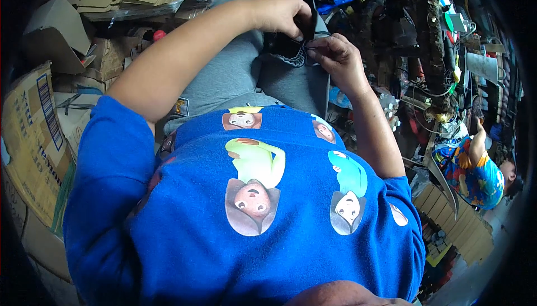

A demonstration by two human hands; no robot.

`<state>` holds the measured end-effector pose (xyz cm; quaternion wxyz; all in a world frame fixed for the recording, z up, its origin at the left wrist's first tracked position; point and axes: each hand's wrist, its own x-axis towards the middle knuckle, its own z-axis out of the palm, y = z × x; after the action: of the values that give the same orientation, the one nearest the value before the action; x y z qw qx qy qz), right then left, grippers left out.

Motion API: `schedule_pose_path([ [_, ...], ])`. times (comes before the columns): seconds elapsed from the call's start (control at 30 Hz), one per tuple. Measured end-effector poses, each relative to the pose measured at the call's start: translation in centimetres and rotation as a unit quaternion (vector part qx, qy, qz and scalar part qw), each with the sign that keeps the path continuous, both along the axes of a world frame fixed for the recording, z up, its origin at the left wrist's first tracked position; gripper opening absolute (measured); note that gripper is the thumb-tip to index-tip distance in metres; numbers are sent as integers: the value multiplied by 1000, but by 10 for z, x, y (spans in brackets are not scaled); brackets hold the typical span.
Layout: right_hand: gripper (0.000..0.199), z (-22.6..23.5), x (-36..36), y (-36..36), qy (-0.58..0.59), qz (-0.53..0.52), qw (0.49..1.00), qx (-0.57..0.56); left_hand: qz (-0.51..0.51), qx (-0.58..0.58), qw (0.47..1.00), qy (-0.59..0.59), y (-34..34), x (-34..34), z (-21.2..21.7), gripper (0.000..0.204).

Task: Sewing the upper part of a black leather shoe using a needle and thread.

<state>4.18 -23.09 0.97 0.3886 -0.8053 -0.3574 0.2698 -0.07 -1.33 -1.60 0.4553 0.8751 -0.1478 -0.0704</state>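
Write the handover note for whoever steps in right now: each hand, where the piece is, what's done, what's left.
Left hand: closed in a pinch grip on the upper edge of the dark fabric piece, above the lap.
Right hand: fingertips pinched on the same piece at its gathered, stitched-looking edge, beside the left hand.
Piece: rests on the grey trousers, held up between both hands.
Around: cardboard boxes to the left, tangled tools and cables to the right, another person seated far right.
Done: piece picked up and held in both hands.
Left: work on the gathered edge; how far along it is cannot be told.
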Motion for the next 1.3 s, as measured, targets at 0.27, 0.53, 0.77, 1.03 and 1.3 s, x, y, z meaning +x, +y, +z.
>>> schedule_pose_path([
  [0.27,23,11,-14,-4,-110,12,994,7,150,68,973,-162,33,-60,17,30],
  [0.53,29,5,-25,-12,-252,42,967,-29,173,206,958,-102,42,-107,41,23],
  [0.77,31,5,-36,-14,-325,44,943,-61,222,134,949,-182,25,-102,48,20],
  [1.03,46,5,-6,-14,-94,41,994,-43,169,275,924,-207,-8,-90,13,16],
  [1.3,37,5,19,-8,-96,93,989,-65,157,100,961,-206,-10,-75,8,18],
])
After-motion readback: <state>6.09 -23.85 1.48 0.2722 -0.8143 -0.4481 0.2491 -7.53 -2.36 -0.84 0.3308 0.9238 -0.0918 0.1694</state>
